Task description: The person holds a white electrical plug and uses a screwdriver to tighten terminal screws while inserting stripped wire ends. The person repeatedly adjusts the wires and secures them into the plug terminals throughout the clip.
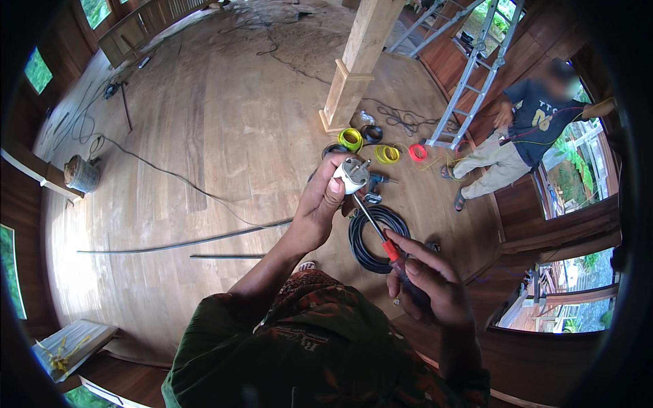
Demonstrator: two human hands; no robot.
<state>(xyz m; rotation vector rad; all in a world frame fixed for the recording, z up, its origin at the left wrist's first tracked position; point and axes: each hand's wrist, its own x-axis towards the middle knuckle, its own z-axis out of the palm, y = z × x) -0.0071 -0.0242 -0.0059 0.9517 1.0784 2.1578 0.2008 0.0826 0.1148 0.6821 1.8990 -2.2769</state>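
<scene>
My left hand [320,204] grips a white electrical plug [351,175] with metal pins, holding it up in front of me. My right hand [428,279] is closed on a screwdriver with a red and dark handle [392,251]; its long metal shaft reaches up to the lower side of the plug, where the tip's exact contact is hidden. Behind my hands on the wooden floor lie a cordless drill [375,189] and a coil of black cable [354,238].
A wooden post [354,61] rises ahead, with green [350,139], yellow [386,154] and red [417,152] wire coils nearby. An aluminium ladder [464,109] leans right, beside another person [534,136] handling thin wires. A bucket [81,175], cords and long dark strips [136,251] are at left.
</scene>
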